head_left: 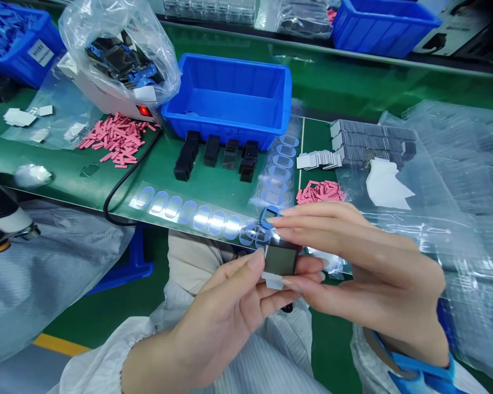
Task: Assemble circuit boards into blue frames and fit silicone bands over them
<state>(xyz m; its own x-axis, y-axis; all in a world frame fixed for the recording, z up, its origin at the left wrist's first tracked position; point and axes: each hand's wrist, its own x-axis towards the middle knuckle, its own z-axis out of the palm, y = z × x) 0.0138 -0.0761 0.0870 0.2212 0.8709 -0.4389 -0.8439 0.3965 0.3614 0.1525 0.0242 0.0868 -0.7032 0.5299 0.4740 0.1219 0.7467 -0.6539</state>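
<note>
Left-hand grip (217, 323) pinches a small display panel (280, 259), right fingertips (285, 232) at its edge; bin label (41, 53) looks unreadable.

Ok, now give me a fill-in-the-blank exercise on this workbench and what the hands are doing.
A small square display module sits in the left hand, with a ____ tab showing below it. Just past the fingertips of the right hand lies a ____ oval ring. The loose strips to the left of the blue plastic tote are ____. In front of that tote stand ____ stacks of black blocks.

Missing words: white; blue; pink; four.
</note>
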